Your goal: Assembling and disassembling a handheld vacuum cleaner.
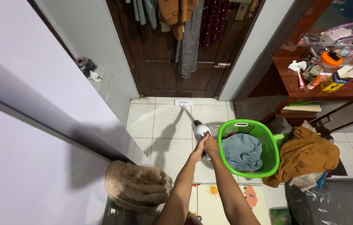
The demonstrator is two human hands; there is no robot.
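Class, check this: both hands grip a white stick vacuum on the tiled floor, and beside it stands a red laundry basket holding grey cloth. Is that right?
Not quite. The head view shows the laundry basket is green, not red. The rest holds: both hands, left hand and right hand, grip the white stick vacuum, and grey cloth lies in the basket.

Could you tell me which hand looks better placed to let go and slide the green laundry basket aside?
Probably the right hand. It grips the stick vacuum together with the left hand, but it sits on the side of the green basket, which stands just beside it on the tiled floor.
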